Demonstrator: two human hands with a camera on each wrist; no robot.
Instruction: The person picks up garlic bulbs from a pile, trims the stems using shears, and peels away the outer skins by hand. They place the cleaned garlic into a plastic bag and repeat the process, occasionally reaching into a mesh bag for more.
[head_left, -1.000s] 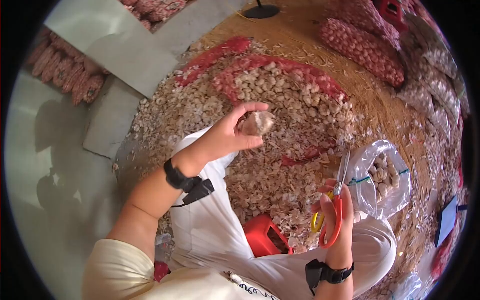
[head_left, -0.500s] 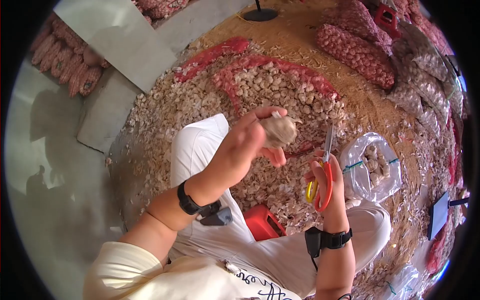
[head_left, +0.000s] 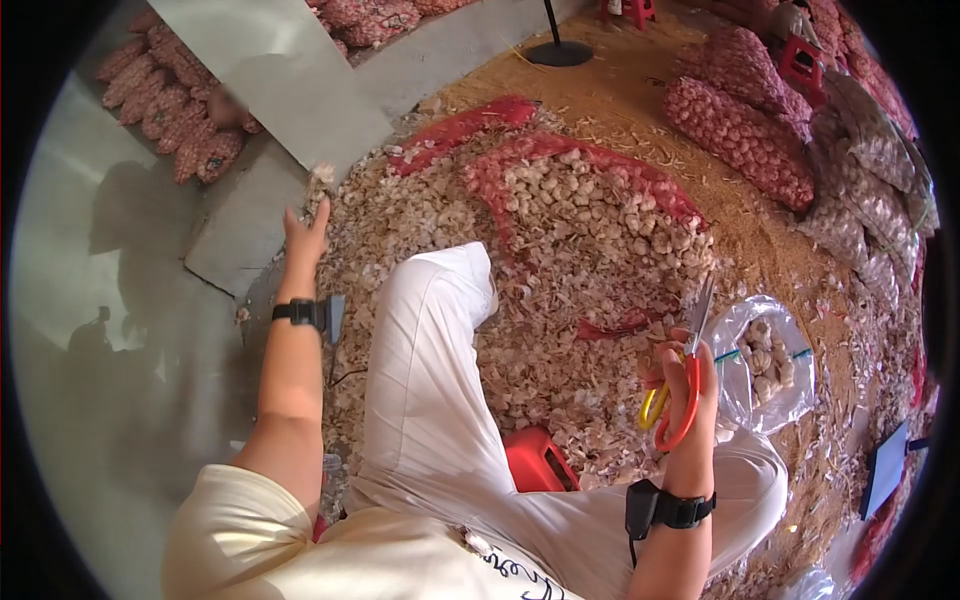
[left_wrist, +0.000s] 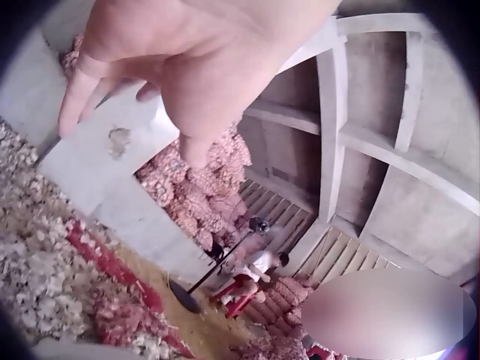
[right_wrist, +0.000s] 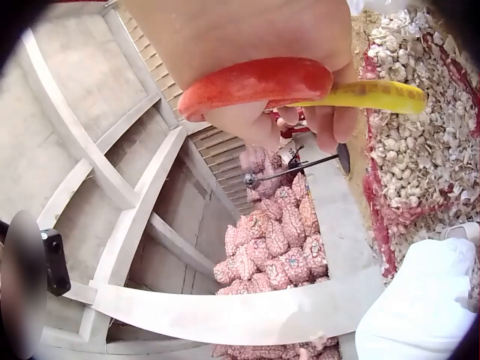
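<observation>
My left hand (head_left: 306,240) is stretched out to the left with its fingers spread. Just beyond its fingertips is a garlic bulb (head_left: 322,175), blurred; the left wrist view shows that bulb (left_wrist: 118,142) apart from the fingers of the hand (left_wrist: 187,60). The right hand (head_left: 690,400) grips scissors (head_left: 684,408) with red and yellow handles, their blades pointing up and away. In the right wrist view the red handle (right_wrist: 262,82) lies against the hand (right_wrist: 270,37). Right of the scissors stands a clear plastic bag (head_left: 735,385) with garlic bulbs inside.
Garlic bulbs (head_left: 575,190) lie by red netting (head_left: 500,120), above a spread of loose skins (head_left: 540,300). A red plastic object (head_left: 535,460) sits between the legs. Full mesh sacks (head_left: 740,140) are at the upper right, a grey slab (head_left: 240,220) at the left.
My left hand has swung from the middle to the far left and let go of the garlic bulb. The right hand still grips the scissors, with little movement.
</observation>
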